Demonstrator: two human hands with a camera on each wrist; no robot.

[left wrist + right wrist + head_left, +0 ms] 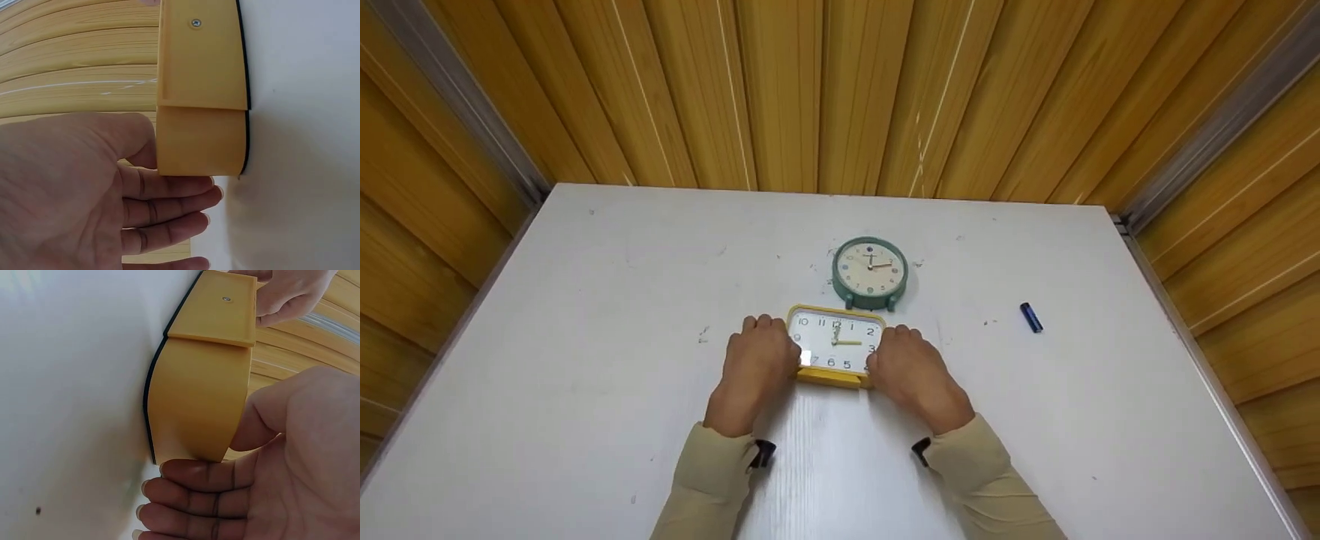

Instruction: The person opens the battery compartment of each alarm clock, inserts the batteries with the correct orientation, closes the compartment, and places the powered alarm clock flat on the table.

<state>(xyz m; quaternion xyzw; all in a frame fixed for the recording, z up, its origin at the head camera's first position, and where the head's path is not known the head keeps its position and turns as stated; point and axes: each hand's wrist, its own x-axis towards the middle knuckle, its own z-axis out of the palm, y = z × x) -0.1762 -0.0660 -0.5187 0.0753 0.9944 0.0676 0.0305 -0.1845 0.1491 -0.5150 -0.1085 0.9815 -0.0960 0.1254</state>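
Note:
A yellow rectangular alarm clock (834, 352) lies face up near the middle of the white table, its dial toward the head camera. My left hand (759, 354) grips its left end, with the thumb at the front edge and the fingers along the side, as the left wrist view shows. At the opposite end my right hand (911, 367) holds it the same way. In the right wrist view the clock's yellow side (197, 394) and dark back edge show close to the tabletop. Just beyond it lies a round green alarm clock (870, 271), also face up.
A small blue battery (1031, 318) lies on the white table (585, 360) to the right. Yellow wood-look panels (780, 97) stand behind the table and along both sides.

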